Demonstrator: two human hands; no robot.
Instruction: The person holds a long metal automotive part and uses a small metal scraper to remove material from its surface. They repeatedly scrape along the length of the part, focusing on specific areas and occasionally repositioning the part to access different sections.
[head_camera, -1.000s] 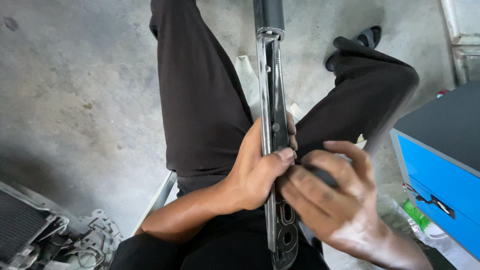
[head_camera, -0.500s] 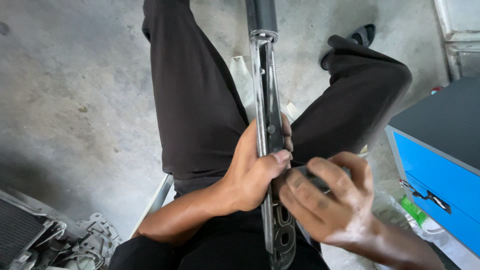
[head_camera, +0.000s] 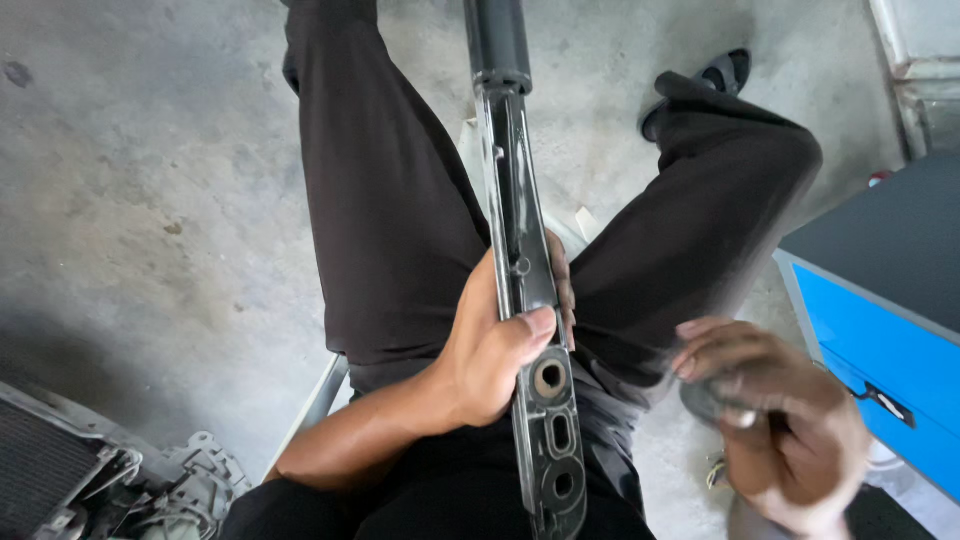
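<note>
Withdrawn from the long dark grey metal bracket arm with round and oval holes near its lower end: right hand, formerly pressed against the bracket beside the left hand, now off to the right and well apart from it. Blurred by motion. Fingers curled together around a small dark round part; kind of part not discernible.

Bracket arm position: upright in view, running from the lower edge of the frame up between the two thighs, joined at the top to a black cylindrical tube. Round hole with a rusty inner ring just below the gripping thumb; two oval slots further down.

Left hand: clamped on the bracket arm at mid-length, thumb across the front face, remaining fingers wrapped round the back with tips showing on the right edge. Forearm angled in from lower left.

Surroundings: black trousers on both legs, knees spread to either side of the bracket. Black sandal on the foot at upper right. Stained grey concrete floor beneath. Finned radiator-like assembly with grey metal fittings at the lower left corner of the floor. Blue cabinet with a dark top at the right edge, near the right hand.
</note>
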